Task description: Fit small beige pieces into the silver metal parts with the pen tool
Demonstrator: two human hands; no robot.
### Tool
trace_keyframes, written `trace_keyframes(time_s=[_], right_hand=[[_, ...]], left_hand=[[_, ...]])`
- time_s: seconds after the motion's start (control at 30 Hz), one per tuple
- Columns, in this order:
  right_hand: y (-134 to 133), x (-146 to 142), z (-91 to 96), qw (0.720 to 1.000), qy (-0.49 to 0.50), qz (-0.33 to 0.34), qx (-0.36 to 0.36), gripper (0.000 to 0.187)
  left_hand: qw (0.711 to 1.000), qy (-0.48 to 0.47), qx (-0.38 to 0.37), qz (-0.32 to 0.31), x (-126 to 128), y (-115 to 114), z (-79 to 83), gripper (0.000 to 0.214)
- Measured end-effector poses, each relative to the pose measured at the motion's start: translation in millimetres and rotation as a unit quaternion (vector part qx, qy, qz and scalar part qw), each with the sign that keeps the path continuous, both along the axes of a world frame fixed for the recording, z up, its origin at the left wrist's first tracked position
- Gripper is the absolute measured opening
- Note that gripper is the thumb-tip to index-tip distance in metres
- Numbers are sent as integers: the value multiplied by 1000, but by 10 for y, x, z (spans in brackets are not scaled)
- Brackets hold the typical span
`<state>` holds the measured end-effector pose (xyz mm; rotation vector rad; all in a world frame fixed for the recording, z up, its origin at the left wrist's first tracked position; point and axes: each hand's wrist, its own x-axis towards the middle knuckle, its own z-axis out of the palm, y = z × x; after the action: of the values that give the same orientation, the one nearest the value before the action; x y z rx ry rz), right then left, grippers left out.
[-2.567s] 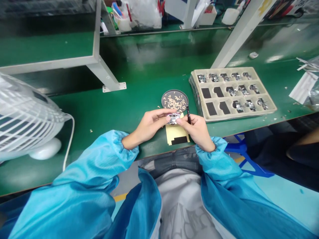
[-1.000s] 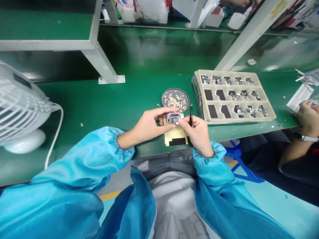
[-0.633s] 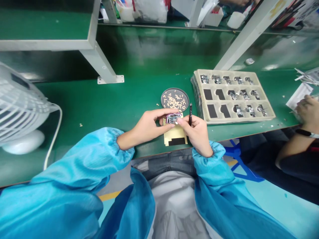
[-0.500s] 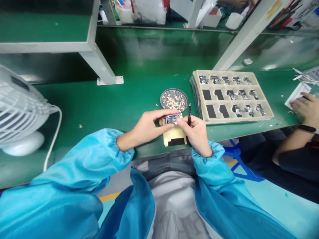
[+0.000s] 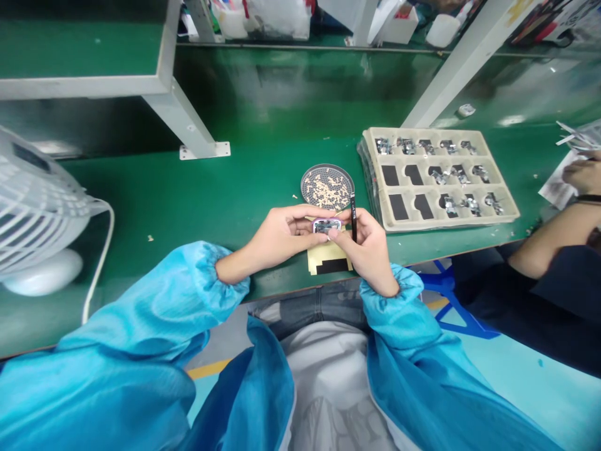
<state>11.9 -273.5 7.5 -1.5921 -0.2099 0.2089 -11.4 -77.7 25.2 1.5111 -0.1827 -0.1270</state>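
Both hands meet over the bench's front edge at a small purple-rimmed casing [image 5: 326, 227] with metallic and dark parts inside. My left hand [image 5: 286, 233] grips its left side between fingers and thumb. On the right, my right hand [image 5: 369, 247] is closed, its thumb pressed on the casing's lower right and its fingers behind. A slim black tool [image 5: 354, 219] with pale lettering, possibly tweezers, stands upright in those right fingers. Beneath the hands lies a yellow sheet [image 5: 323, 258] with a black patch. Just beyond is a round grey perforated dish [image 5: 305, 194] holding many small beige pieces.
A cream compartment tray [image 5: 448, 222] with metal parts and black pads sits to the right. The white fan [image 5: 42, 207] and its cord stand at left. Shelf legs [image 5: 190, 122] rise from the green bench [image 5: 263, 178]. A co-worker's hand [image 5: 585, 172] is at far right.
My right fingers have closed in behind the casing, and the black tool has shifted slightly left. The casing's opening tilts a little differently. The co-worker's hand has moved up and right.
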Motion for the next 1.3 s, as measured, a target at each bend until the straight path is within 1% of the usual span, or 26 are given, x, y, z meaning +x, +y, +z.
trace_keyframes(time_s=[0.17, 0.23, 0.33, 0.4, 0.53, 0.7, 0.8, 0.9, 0.97, 1.0, 1.03, 1.07, 1.1, 1.13, 1.2, 1.3], right_hand=[[-26, 2, -19, 1000, 14, 24, -9, 44], [-30, -3, -17, 1000, 11, 19, -19, 41], [-30, -18, -6, 1000, -3, -7, -27, 39], [-27, -33, 0, 999, -10, -14, -29, 38], [-19, -61, -5, 999, -13, -6, -30, 39], [-23, -47, -21, 1000, -27, 2, -14, 39], [-59, 6, -26, 998, -37, 19, -44, 35], [-118, 62, -14, 991, -80, 40, -96, 33], [-152, 85, 9, 984, -129, 25, -117, 40], [-161, 93, 24, 979, -162, 12, -122, 40], [-165, 100, 37, 972, -198, 5, -123, 35], [-162, 105, 47, 964, -236, 3, -120, 26], [-154, 110, 52, 955, -271, 7, -118, 17], [-143, 114, 51, 947, -298, 17, -120, 11], [-119, 118, 32, 937, -322, 32, -131, 9], [-97, 114, -23, 931, -329, 27, -153, 10]], left_hand=[[1000, -13, -19, -11, -2, -4, -9, 37], [1000, -26, 2, 1, -5, -16, -26, 38], [996, -21, 81, 24, -11, -39, -55, 41], [993, -10, 119, 25, -15, -47, -68, 40], [993, -6, 114, 38, -31, -56, -81, 39], [992, -18, 111, 63, -49, -90, -85, 36], [987, -51, 142, 63, -29, -84, -78, 30], [962, -136, 229, 63, -2, -37, -72, 21], [939, -191, 280, 63, 8, 1, -73, 21], [930, -210, 295, 63, 10, 17, -76, 21], [924, -221, 304, 65, 11, 30, -80, 22], [921, -225, 310, 67, 10, 40, -84, 21], [920, -226, 313, 68, 10, 46, -89, 21], [919, -226, 314, 68, 9, 49, -95, 22], [919, -227, 316, 66, 7, 50, -104, 22], [919, -228, 316, 67, 3, 46, -116, 22]])
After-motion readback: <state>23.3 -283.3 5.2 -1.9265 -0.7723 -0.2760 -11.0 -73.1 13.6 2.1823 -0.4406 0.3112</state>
